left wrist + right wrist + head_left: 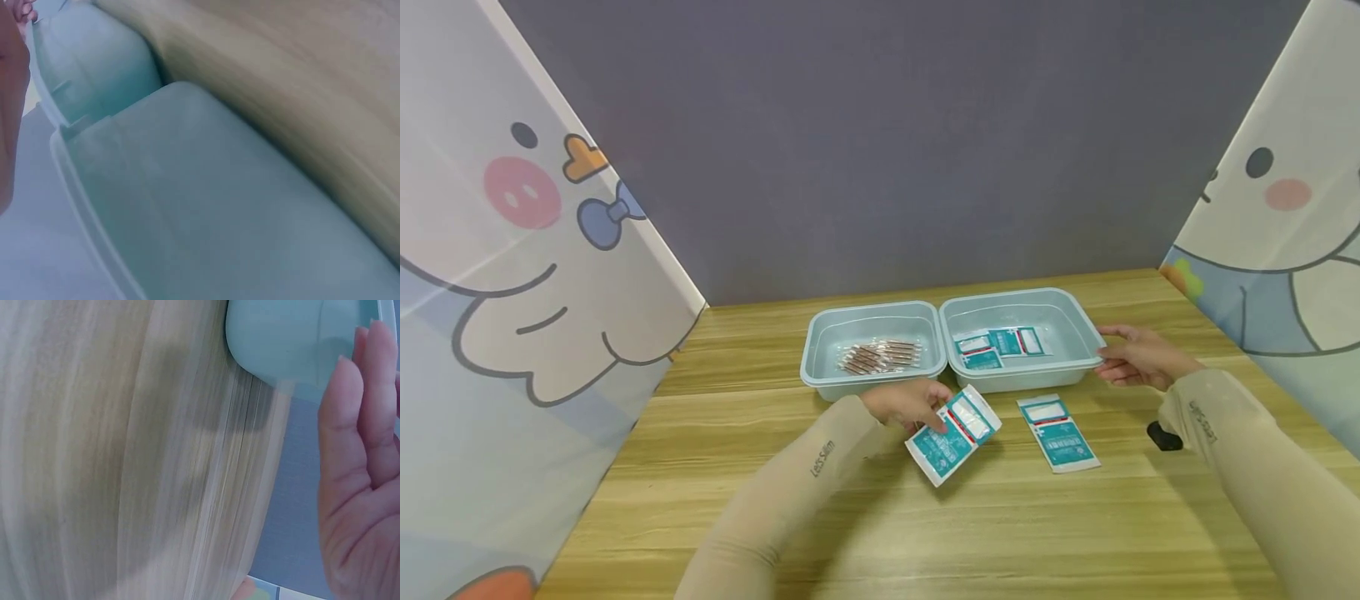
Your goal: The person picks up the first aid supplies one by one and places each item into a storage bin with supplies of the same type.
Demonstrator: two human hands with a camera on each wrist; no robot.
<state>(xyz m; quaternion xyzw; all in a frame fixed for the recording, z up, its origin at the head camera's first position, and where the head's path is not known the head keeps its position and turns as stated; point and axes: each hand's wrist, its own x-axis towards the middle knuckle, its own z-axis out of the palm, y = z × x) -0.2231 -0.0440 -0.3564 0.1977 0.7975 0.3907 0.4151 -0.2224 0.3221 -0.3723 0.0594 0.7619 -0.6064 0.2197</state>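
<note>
The left hand (910,402) pinches a flat, rectangular teal-and-white packet (942,454) above the wood-grain table (970,550). Beyond that grip, leftward, a pale-blue rectangular plastic tray (842,388) holds slim brown sticks (880,357); rightward, a matching tray (1022,381) holds similar packets (981,360). Another teal-and-white packet (1063,442) lies right of the grip. The right hand (1142,358), fingers mostly straight, touches the matching tray's rim.
</note>
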